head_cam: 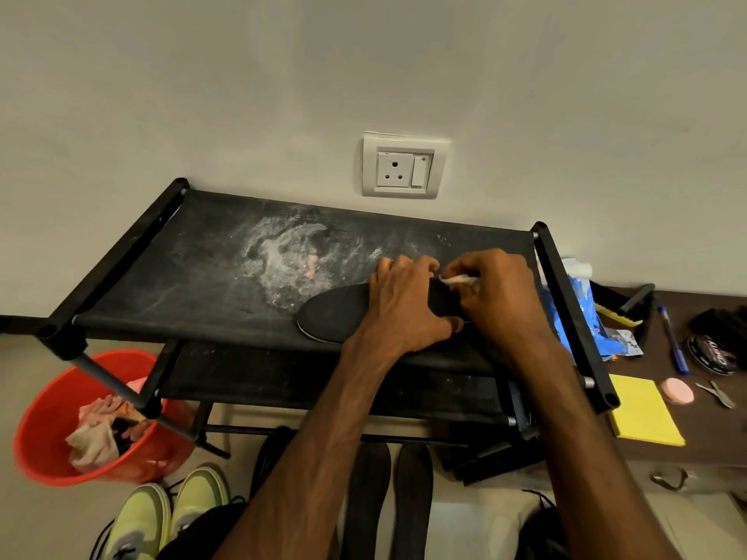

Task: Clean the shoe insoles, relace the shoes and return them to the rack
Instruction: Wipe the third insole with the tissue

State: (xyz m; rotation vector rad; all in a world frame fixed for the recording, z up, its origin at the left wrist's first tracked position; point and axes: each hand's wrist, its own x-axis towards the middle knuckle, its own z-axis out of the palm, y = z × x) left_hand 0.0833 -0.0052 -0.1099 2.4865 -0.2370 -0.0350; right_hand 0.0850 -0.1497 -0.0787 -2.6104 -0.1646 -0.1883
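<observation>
At the front-right corner of the rack [161, 252], my left hand [400, 301] grips the insole [335, 313]; my right hand [501, 301] pinches a white cloth [458, 280].

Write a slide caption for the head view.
Left hand holds a black insole on the shoe rack's top shelf; right hand presses a white object against it.
</observation>
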